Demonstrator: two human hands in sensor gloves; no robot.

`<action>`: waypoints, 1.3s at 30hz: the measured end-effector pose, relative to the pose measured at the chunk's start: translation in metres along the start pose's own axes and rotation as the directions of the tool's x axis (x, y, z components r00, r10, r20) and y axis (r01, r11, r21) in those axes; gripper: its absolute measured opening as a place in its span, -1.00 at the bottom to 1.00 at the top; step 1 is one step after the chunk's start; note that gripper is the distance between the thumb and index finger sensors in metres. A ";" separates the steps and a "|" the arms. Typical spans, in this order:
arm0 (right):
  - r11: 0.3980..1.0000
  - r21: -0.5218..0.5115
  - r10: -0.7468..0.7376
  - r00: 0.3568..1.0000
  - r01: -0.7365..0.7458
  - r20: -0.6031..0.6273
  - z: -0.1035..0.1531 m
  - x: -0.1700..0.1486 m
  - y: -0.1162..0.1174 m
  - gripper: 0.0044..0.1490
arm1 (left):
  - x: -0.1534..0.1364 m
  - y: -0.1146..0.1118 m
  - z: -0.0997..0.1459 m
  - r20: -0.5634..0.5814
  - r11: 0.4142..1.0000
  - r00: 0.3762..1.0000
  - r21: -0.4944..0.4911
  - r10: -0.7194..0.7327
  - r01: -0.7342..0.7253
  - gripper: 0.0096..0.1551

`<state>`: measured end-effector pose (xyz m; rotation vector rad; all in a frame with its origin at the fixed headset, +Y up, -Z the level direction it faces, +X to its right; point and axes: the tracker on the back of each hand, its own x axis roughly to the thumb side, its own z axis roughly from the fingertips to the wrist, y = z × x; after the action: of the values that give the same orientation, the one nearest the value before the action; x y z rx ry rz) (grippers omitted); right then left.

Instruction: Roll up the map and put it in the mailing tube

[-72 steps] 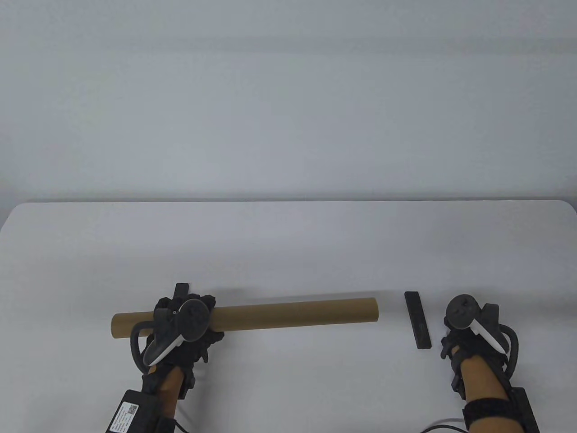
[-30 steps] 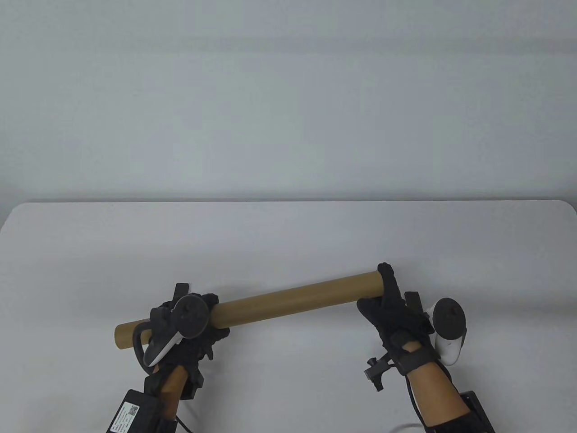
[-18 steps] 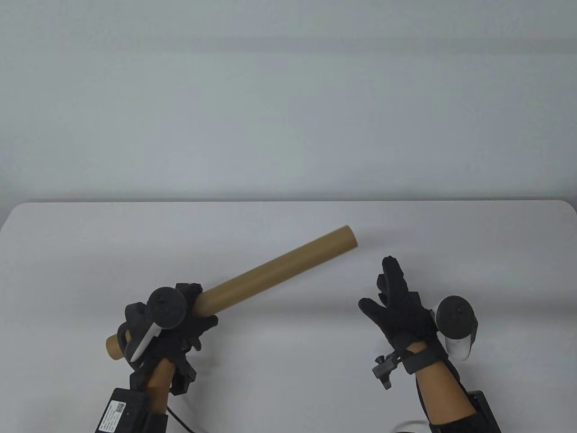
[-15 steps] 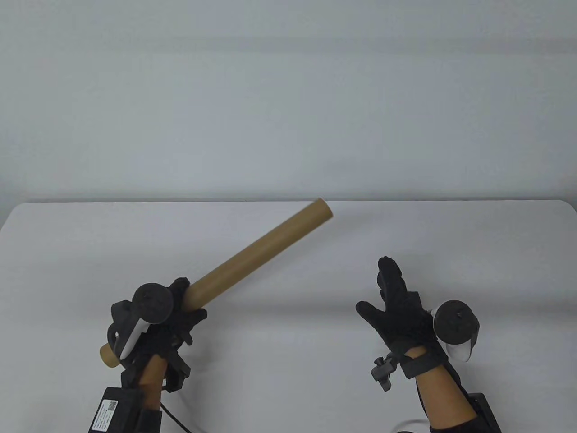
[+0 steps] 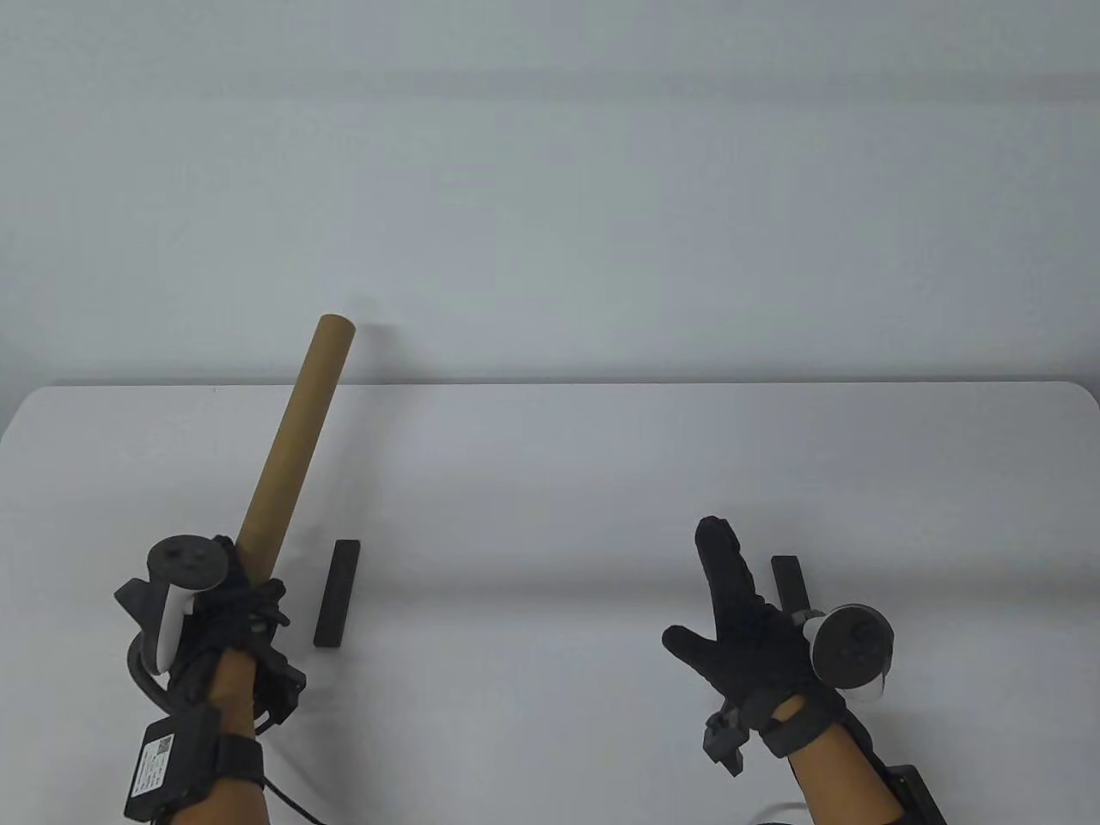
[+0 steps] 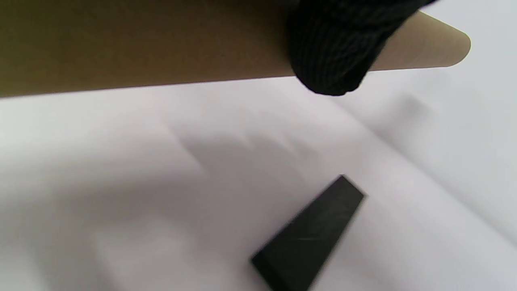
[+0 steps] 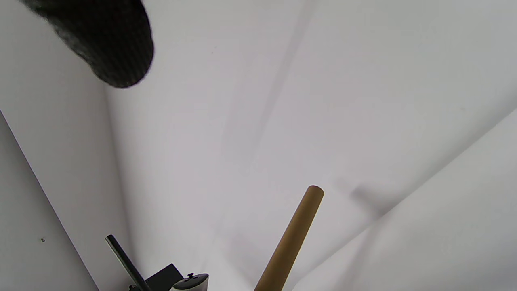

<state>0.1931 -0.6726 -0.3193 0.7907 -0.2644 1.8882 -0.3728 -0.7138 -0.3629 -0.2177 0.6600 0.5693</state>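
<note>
A brown cardboard mailing tube (image 5: 292,443) is gripped near its lower end by my left hand (image 5: 232,606) and held nearly upright, tilted slightly right, above the table's left front. In the left wrist view the tube (image 6: 141,44) crosses the top with one gloved fingertip (image 6: 331,52) wrapped over it. My right hand (image 5: 743,619) is open and empty, fingers spread, palm turned left, at the right front. The tube also shows in the right wrist view (image 7: 291,238). No map is visible outside the tube.
A black bar (image 5: 337,593) lies on the white table (image 5: 550,481) just right of my left hand; it also shows in the left wrist view (image 6: 311,238). A second black bar (image 5: 786,580) lies partly hidden behind my right hand. A plain wall stands behind.
My left hand lifted the tube off the table and swung its far end up and left to nearly upright. My right hand let go of the tube's end and stayed open.
</note>
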 end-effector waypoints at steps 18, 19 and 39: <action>0.997 0.074 0.017 0.996 -0.011 -0.083 0.001 -0.017 0.007 0.27 | -0.003 -0.033 -0.030 -0.148 0.981 0.970 -0.007 -0.194 0.195 -0.01; 0.997 0.073 0.017 0.996 -0.011 -0.084 0.001 -0.017 0.008 0.26 | -0.002 -0.034 -0.031 -0.146 0.981 0.970 0.005 -0.193 0.195 -0.01; 0.997 0.074 0.020 0.997 -0.015 -0.070 0.002 -0.017 0.009 0.26 | 0.002 -0.043 -0.027 -0.222 0.929 0.906 -0.008 -0.361 0.369 0.17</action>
<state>0.1900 -0.6900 -0.3272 0.7712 -0.1589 1.9475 -0.3607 -0.7585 -0.3845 -0.3672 0.8204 0.1717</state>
